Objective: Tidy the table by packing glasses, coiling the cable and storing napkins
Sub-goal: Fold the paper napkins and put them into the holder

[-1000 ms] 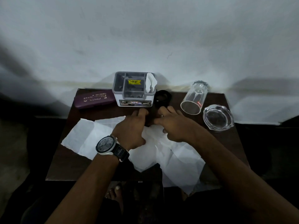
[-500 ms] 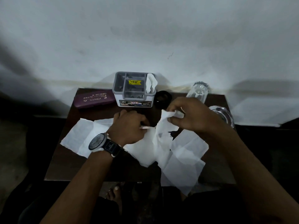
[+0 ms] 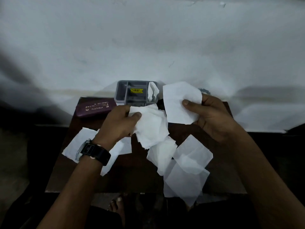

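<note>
A strip of joined white napkins [image 3: 153, 128] hangs in the air above the small brown table [image 3: 69, 172]. My left hand [image 3: 117, 124] pinches its crumpled upper end near the table's middle. My right hand [image 3: 212, 116] grips the top sheet [image 3: 179, 103], lifted up in front of the organiser. The lower sheets [image 3: 186, 171] trail down over the table's front edge. Another flat napkin [image 3: 79, 144] lies on the table at the left, partly under my left wrist. The grey organiser box [image 3: 130, 95] at the back holds one napkin [image 3: 152, 91] in its right compartment.
A maroon glasses case [image 3: 95, 108] lies at the back left of the table. A black round object [image 3: 160, 104] sits right of the organiser, mostly hidden by the napkin. The top of a clear glass [image 3: 204, 91] peeks above my right hand. A bare foot [image 3: 118, 207] shows below the table.
Both hands rose from the table with the napkins. My right hand lifted the top sheet higher and farther back, and the strip now hangs between the two hands.
</note>
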Demonstrator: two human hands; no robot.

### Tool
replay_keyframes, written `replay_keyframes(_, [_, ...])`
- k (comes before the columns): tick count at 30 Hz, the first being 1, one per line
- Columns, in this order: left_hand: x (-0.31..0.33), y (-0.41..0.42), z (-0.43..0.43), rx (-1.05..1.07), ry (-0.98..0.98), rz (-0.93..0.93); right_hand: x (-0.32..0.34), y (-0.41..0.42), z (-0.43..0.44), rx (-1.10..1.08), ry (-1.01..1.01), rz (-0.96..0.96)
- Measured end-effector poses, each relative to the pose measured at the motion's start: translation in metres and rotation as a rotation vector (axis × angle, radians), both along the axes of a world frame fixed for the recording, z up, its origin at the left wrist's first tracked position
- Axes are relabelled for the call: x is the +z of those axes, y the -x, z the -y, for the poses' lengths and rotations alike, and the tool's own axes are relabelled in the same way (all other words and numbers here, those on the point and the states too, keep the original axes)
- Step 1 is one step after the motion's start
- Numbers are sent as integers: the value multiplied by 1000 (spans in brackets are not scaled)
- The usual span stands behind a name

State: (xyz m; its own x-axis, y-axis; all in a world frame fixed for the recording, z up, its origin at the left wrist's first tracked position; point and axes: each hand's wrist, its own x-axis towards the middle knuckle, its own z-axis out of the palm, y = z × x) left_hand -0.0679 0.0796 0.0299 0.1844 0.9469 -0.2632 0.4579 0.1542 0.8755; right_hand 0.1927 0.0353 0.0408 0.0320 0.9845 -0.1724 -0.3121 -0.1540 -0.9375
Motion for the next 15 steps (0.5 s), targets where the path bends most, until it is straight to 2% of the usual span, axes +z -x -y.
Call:
replay_keyframes(3, [4,-5,2,114,182,279,6,0,2,38,-13,-59])
replay_keyframes(5, [6,-10,2,147,241,398,7,3,4,78,0,-65])
replay_keyframes(8, [6,-16,3,203,286,549,3,15,6,101,68,30])
replay_keyframes(11, [6,-24,4,249,316,678,2,27,4,29,134,87])
replay_keyframes(15, [3,-30,6,267,303,730,2,38,1,20,198,58])
